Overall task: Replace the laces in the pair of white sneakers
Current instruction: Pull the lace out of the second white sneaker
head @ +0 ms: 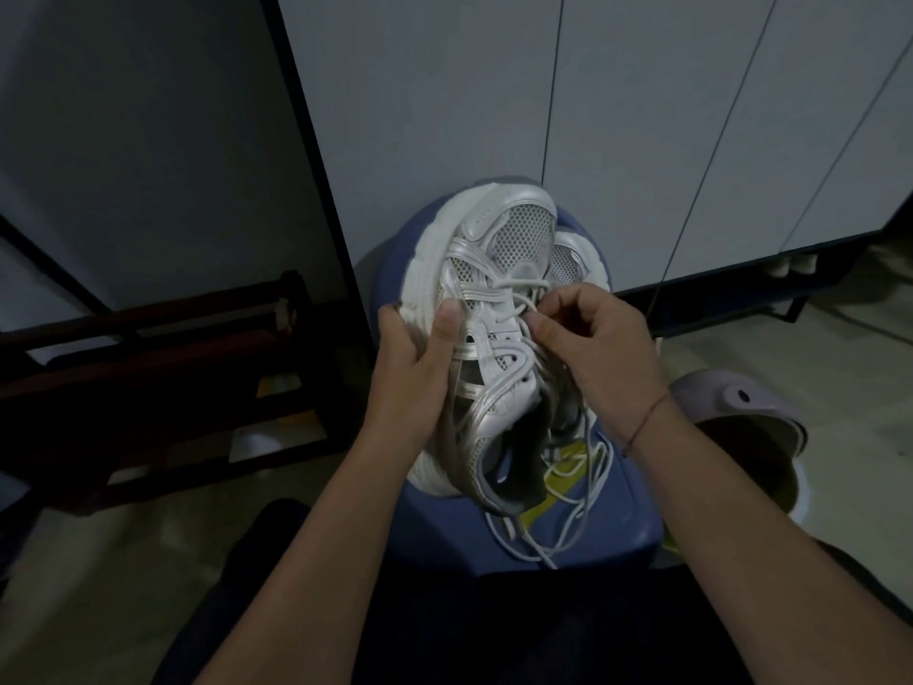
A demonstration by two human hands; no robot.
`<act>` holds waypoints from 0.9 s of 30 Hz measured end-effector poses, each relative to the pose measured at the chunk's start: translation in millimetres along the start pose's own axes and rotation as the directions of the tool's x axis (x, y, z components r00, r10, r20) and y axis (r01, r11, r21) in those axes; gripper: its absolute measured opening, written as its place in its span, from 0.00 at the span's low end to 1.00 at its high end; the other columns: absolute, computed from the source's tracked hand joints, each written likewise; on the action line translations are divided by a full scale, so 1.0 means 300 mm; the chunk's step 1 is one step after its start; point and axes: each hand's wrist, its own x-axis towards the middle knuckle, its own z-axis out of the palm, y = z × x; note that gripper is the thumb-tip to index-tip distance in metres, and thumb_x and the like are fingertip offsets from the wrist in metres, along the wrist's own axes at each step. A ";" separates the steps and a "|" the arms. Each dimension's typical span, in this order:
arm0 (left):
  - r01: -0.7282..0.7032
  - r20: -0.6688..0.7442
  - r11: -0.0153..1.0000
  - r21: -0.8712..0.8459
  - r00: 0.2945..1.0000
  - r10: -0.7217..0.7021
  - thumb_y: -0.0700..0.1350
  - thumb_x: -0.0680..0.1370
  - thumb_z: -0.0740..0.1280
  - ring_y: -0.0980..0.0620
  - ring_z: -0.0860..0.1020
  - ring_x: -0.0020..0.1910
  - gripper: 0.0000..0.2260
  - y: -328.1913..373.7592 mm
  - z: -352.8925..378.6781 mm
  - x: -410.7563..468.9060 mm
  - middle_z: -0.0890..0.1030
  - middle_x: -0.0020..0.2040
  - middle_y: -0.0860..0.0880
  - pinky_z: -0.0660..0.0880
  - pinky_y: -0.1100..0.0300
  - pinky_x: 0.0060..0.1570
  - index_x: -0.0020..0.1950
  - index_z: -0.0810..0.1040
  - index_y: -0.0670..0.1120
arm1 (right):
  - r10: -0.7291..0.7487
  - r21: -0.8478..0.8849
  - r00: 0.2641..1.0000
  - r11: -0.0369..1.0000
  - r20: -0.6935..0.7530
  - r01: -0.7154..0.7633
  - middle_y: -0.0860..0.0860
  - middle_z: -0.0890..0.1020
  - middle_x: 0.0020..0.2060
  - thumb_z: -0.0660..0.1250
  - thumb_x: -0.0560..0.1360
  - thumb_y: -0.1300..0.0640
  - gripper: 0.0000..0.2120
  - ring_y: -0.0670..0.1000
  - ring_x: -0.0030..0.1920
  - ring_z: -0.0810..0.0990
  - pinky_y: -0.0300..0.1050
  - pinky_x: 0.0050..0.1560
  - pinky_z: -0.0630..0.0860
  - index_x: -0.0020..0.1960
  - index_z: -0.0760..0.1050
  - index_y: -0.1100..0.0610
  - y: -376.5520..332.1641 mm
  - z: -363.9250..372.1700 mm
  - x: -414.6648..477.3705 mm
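My left hand (420, 358) grips the white sneaker (499, 239) on the blue stool (617, 516). My right hand (593, 338) pinches its lace (499, 292) by the holes. I think I'm working it through a hole, but it's dim. Next I must pull gently.

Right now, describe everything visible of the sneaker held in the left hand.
The sneaker is white and silvery grey, with mesh panels, glossy overlay straps and a thick ridged white sole. It rests on the blue stool, toe pointing away from the person, beside the second sneaker. The left hand grips its sole side. The right hand pinches its white lace near the toe-end eyelets. Loose lace trails onto the stool.
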 end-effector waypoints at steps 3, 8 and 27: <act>0.006 0.003 1.000 -0.014 1.000 -0.006 0.62 0.70 0.66 0.68 0.74 0.48 0.24 0.007 0.003 0.002 0.74 0.50 0.62 0.73 0.69 0.48 0.58 0.66 0.50 | -0.029 -0.048 1.000 0.998 0.003 0.029 0.46 0.77 0.33 0.70 0.73 0.61 0.09 0.41 0.34 0.73 0.32 0.38 0.72 0.37 0.74 0.51 -0.001 0.002 -0.005; -0.026 -0.037 1.000 0.010 0.999 0.027 0.52 0.76 0.70 0.68 0.76 0.47 0.14 -0.009 -0.005 0.014 0.76 0.49 0.62 0.75 0.66 0.50 0.55 0.68 0.52 | -0.097 -0.075 0.995 0.992 0.024 0.099 0.45 0.79 0.31 0.66 0.76 0.62 0.10 0.42 0.33 0.76 0.36 0.39 0.75 0.38 0.73 0.53 -0.018 -0.031 0.005; 0.079 -0.043 0.985 -0.152 0.995 -0.086 0.55 0.76 0.69 0.57 0.80 0.52 0.10 -0.001 -0.002 0.014 0.81 0.52 0.55 0.78 0.55 0.58 0.52 0.72 0.54 | 0.257 0.412 0.964 0.873 0.066 -0.261 0.47 0.79 0.27 0.68 0.73 0.62 0.07 0.44 0.29 0.75 0.37 0.35 0.76 0.37 0.74 0.58 0.005 0.005 0.001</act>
